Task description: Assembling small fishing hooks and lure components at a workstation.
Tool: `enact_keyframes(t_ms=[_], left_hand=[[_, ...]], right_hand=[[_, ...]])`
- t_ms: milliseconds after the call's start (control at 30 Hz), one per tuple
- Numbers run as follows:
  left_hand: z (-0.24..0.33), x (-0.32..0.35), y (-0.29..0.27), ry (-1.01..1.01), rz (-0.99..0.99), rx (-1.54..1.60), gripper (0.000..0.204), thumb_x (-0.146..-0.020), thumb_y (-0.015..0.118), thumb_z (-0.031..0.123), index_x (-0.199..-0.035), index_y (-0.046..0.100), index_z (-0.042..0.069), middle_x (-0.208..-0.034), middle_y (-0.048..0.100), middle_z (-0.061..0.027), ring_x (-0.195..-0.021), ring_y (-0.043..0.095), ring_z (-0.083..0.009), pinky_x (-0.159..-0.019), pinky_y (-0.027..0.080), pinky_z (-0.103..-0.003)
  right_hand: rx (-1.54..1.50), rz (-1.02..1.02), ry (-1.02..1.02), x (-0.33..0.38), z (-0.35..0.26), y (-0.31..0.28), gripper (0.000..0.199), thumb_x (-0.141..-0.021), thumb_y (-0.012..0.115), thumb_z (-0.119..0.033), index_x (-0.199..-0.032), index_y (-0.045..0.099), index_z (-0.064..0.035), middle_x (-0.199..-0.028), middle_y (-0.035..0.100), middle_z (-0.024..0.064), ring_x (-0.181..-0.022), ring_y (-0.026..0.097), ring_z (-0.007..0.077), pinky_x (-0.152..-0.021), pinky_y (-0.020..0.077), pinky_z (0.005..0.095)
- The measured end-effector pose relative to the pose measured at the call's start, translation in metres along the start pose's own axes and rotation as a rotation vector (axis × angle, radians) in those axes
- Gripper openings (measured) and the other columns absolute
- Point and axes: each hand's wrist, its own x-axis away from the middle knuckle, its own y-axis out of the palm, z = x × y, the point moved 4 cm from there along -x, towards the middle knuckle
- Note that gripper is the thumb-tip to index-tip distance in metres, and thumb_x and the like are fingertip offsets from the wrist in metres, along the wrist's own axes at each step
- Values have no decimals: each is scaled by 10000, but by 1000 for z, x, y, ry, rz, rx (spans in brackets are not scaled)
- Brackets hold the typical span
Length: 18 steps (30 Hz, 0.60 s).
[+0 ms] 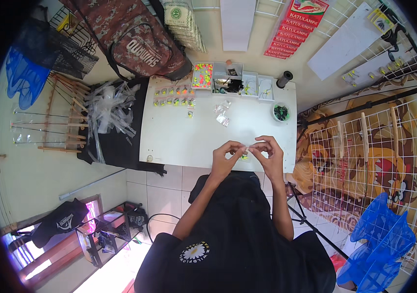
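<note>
Together left hand (225,158), right hand (268,157) pinch one small clear packet (245,152); two more packets (222,115) on white table (179,139).

White rectangular table (189,136): smooth, matt top.
Small clear packet (245,155): glossy plastic, pinched by both hands.
Camouflage bag (135,39): woven cloth.
White grid rack (364,146): coated metal wire.
Floor tiles (162,195): glossy.

Single head-worn fisheye view, looking steeply down from above, white table (184,132) near, edges bending toward rim.
</note>
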Motion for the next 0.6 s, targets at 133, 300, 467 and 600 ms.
enact_keyframes(t_ms=[133, 300, 467, 600], left_hand=[[2, 3, 8, 8, -5, -35, 159, -894, 683, 133, -959, 655, -10, -838, 699, -58, -761, 642, -88, -709, 479, -243], [5, 6, 11, 20, 41, -76, 145, -883, 693, 156, -902, 663, 15, -787, 680, -23, -733, 616, -86, -690, 438, -243], [10, 9, 5, 113, 120, -229, 141, -878, 691, 169, -885, 671, 29, -775, 674, -29, -711, 579, -106, -678, 427, -277], [12, 13, -12, 55, 159, -238, 151, -873, 701, 173, -898, 687, 24, -791, 683, -29, -717, 578, -103, -687, 441, -278]], right_hand=[[-114, -8, 36, 2, 6, -8, 300, -812, 736, -39, -1069, 582, -32, -845, 689, 55, -773, 600, 81, -720, 451, 238], [-47, -67, -1, 1, 2, -9, 300, -804, 737, -39, -1054, 571, -28, -824, 682, 43, -734, 570, 71, -683, 433, 229], [66, -107, -74, -3, -4, -1, 288, -809, 733, -45, -1038, 559, -30, -789, 668, 44, -687, 524, 76, -646, 423, 225], [9, -163, -35, -7, 2, 16, 282, -820, 718, -49, -1057, 566, -34, -812, 674, 45, -718, 555, 80, -676, 431, 238]])
